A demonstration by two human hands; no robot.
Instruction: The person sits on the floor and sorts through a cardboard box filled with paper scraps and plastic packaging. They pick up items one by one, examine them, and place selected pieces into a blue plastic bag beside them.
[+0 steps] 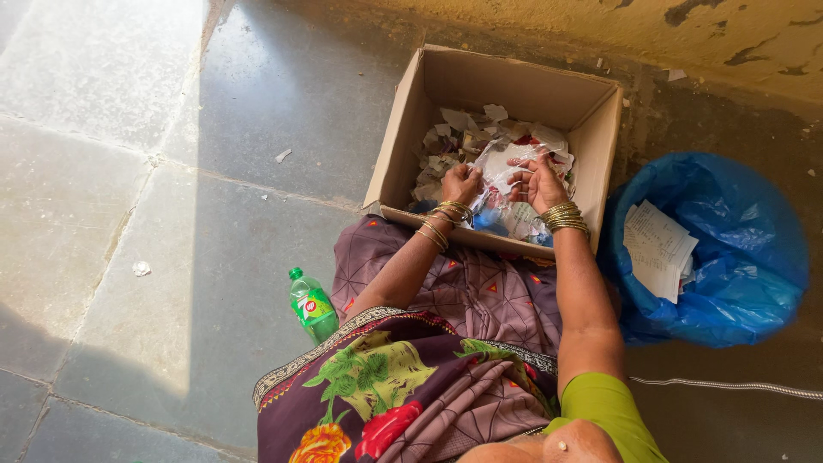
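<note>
I see both hands working in the cardboard box [403, 146]: left hand [460, 183] and right hand [538, 182] closed on a clear plastic wrapper [499, 171] (over paper scraps). Sorting step, I judge; next needs lifting it right toward the blue bag [746, 249].

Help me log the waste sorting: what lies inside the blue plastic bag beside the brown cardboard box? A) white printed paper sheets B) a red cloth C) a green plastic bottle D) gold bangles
A: white printed paper sheets rest in the open blue plastic bag; the green plastic bottle stands on the floor.
</note>
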